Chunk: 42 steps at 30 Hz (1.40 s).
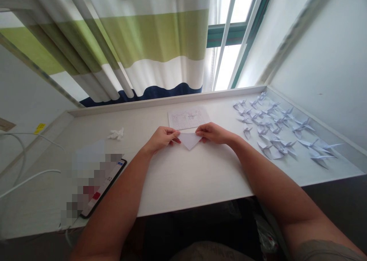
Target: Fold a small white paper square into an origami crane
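Observation:
A small piece of white paper (189, 141), folded to a triangle with its point toward me, is stretched between both hands above the desk. My left hand (164, 138) pinches its left corner between thumb and fingers. The right corner sits in the closed fingers of my right hand (210, 133). Just beyond the hands lies a printed sheet or booklet (187, 117) with small text and a table. Several folded white paper cranes (269, 125) stand grouped on the right side of the desk.
The white desk (195, 184) has a raised back rim below a striped curtain (160, 39). A tablet (104, 188), partly pixelated, lies at the left beside white cables (31, 182). Crumpled white paper or tissue (116, 134) sits at the back left.

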Motion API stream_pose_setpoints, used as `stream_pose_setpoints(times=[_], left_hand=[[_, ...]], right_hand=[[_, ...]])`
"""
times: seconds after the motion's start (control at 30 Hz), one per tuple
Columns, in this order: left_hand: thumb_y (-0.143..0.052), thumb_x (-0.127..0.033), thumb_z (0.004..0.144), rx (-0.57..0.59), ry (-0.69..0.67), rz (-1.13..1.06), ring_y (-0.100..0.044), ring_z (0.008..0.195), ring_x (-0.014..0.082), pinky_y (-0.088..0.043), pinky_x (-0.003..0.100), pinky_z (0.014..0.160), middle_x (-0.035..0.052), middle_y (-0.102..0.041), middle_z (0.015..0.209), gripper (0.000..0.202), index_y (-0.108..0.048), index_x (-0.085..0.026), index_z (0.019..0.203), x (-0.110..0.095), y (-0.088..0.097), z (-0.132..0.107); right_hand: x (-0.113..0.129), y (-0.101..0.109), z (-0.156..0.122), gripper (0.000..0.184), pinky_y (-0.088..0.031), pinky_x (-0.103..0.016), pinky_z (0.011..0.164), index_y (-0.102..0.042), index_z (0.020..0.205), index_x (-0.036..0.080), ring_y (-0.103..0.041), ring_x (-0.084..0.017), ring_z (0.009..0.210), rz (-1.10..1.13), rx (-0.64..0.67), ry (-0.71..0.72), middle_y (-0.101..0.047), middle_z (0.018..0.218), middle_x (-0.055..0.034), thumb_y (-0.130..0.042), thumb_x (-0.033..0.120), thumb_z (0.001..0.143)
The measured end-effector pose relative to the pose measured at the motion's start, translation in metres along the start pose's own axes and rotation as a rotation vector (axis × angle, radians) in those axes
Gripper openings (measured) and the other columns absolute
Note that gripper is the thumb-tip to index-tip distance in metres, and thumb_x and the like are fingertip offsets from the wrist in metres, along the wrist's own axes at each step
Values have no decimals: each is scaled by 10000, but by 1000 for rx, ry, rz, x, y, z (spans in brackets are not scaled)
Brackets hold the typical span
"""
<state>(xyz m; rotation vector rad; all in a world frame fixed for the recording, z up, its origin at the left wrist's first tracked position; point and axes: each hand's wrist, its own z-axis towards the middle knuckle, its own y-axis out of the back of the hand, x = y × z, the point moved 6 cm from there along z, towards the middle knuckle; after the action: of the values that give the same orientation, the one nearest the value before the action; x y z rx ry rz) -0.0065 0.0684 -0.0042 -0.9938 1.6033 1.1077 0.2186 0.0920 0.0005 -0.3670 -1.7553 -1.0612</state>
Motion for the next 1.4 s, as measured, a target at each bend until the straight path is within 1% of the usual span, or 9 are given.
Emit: stream_pose_setpoints(times=[0.27, 0.5, 0.73, 0.83, 0.93, 1.07, 1.2, 1.33, 1.4], left_hand=[[-824, -682, 790, 8, -40, 62, -772, 766, 223, -512, 259, 610, 143, -814, 806, 549, -829, -143, 894, -8, 3, -2], [-874, -762, 666, -162, -118, -78, -703, 711, 190, -553, 274, 612, 80, -756, 754, 628, -759, -156, 785, -6, 7, 2], [-813, -776, 737, -84, -206, -10, -644, 663, 163, -552, 265, 603, 49, -698, 680, 618, -732, -164, 717, -16, -23, -2], [-774, -804, 760, -99, -203, -110, -671, 697, 174, -550, 258, 574, 56, -705, 736, 645, -744, -162, 806, -17, -29, -3], [-764, -796, 783, 2, -105, -229, -688, 702, 172, -574, 273, 593, 72, -721, 811, 666, -750, -147, 931, -11, -33, -3], [-856, -680, 754, 105, -50, -251, -677, 726, 155, -598, 276, 650, 66, -710, 819, 568, -741, -140, 886, -9, -33, -4], [-887, -605, 729, 34, -57, -208, -612, 679, 135, -614, 283, 627, 17, -637, 723, 481, -750, -149, 794, -7, -32, -4], [-908, -618, 681, -126, -46, -208, -611, 661, 141, -581, 266, 544, 30, -690, 751, 508, -795, -150, 841, -3, -30, -3], [-924, -647, 647, -191, -59, -229, -611, 646, 143, -565, 262, 528, 26, -697, 731, 539, -781, -154, 811, -3, -28, -3]], right_hand=[[6, 0, -6, 394, -390, -299, 597, -673, 811, 190, -499, -132, 568, -41, 52, 6, -646, 642, 2, -669, 569, 920], [5, -5, -8, 477, -238, -280, 522, -641, 697, 189, -362, -99, 526, -13, 106, -47, -462, 550, 54, -782, 627, 822], [19, -15, -8, 581, -233, -293, 546, -523, 638, 200, -313, -110, 593, -24, 94, 84, -374, 619, 47, -629, 687, 938], [24, -21, -6, 607, -232, -294, 546, -476, 606, 203, -313, -107, 594, 29, 36, 144, -358, 614, 43, -607, 690, 946], [21, -21, -4, 587, -242, -290, 540, -511, 625, 198, -346, -110, 594, 111, -66, 129, -398, 618, 35, -628, 694, 916], [10, -19, 2, 586, -260, -287, 534, -523, 648, 203, -362, -115, 587, 185, -174, 56, -430, 618, 33, -616, 734, 879], [7, -20, 8, 522, -338, -292, 573, -575, 702, 199, -430, -137, 628, 117, -269, 74, -504, 653, 18, -603, 682, 897], [17, -15, 2, 371, -486, -340, 714, -651, 989, 206, -584, -187, 757, -53, -516, 175, -655, 866, -36, -722, 554, 881], [26, -20, -2, 441, -529, -374, 782, -651, 1135, 216, -649, -230, 886, -122, -496, 260, -697, 1038, -87, -773, 548, 872]])
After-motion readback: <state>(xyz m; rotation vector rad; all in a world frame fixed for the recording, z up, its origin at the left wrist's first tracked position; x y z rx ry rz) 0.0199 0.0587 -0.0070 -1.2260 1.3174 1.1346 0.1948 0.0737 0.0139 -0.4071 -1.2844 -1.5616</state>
